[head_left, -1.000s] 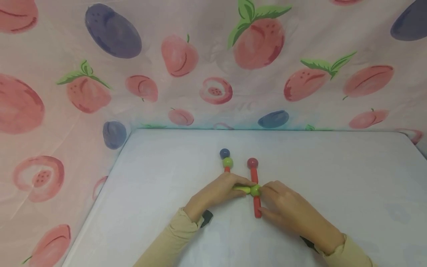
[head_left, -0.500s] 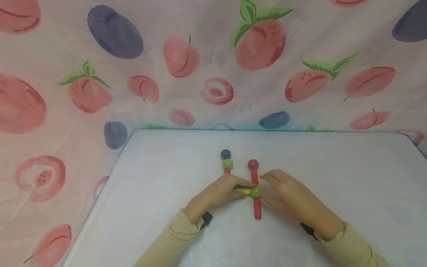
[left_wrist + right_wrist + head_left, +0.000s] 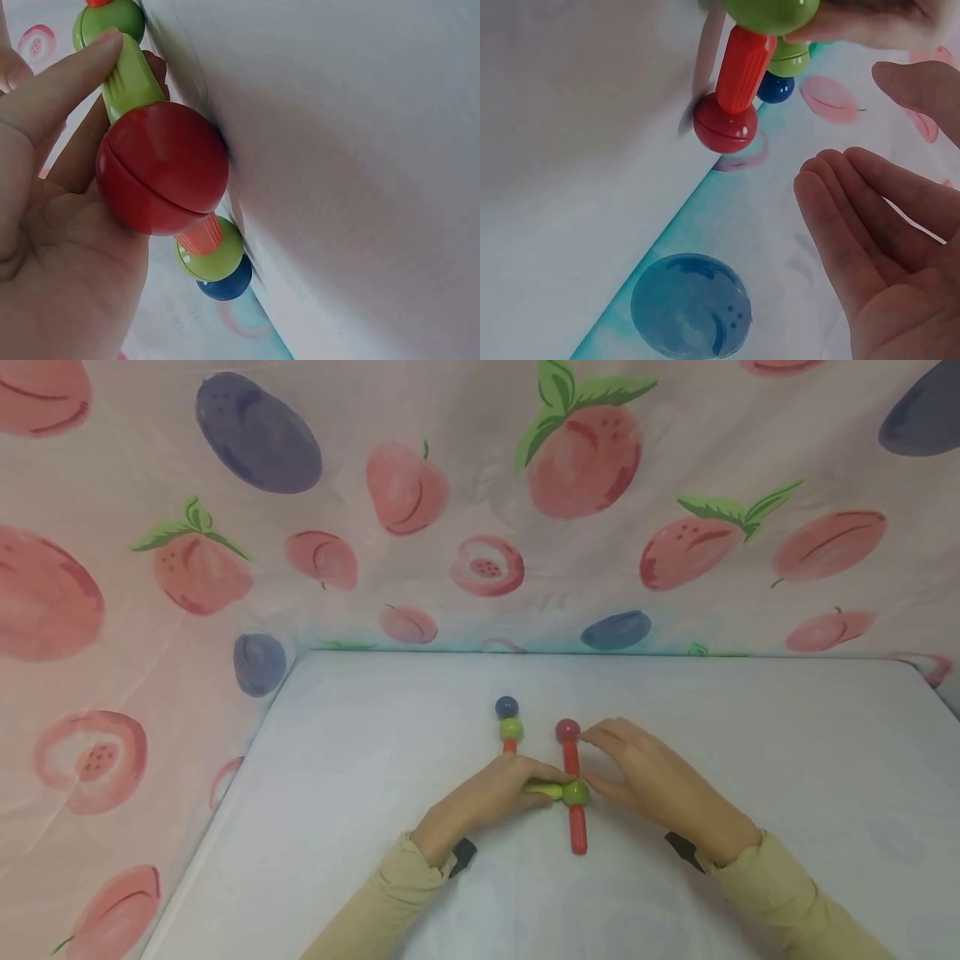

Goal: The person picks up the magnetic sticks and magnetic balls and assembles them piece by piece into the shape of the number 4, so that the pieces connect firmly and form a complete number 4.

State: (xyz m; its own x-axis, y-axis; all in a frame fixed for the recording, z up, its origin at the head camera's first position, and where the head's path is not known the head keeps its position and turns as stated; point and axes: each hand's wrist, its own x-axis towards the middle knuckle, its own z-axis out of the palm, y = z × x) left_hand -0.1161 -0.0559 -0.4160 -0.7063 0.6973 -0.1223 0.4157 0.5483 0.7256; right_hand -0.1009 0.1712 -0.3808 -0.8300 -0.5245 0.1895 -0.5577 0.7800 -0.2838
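Magnetic-looking rods and balls lie joined on the white table. My left hand (image 3: 495, 789) pinches a lime-green rod (image 3: 545, 791) that runs into a green ball (image 3: 575, 792). From this ball one red rod (image 3: 572, 758) leads away to a red ball (image 3: 567, 731); another red rod (image 3: 578, 831) points toward me. Beneath the left palm, the left wrist view reveals a larger-looking red ball (image 3: 161, 169), hidden from the head view. An orange-red rod (image 3: 200, 236) links it to a second green ball (image 3: 511, 729). My right hand (image 3: 648, 772) hovers beside the far red rod, fingers extended, holding nothing.
A blue ball (image 3: 507, 707) touches the second green ball at the far end. The white table (image 3: 787, 760) meets a fruit-printed cloth (image 3: 420, 577) along its back and left edges. Dark straps (image 3: 461, 856) show at the wrists.
My right hand has let go near the central green ball and moved away from me, up along the far red rod toward its red ball. The left hand keeps its pinch, almost still.
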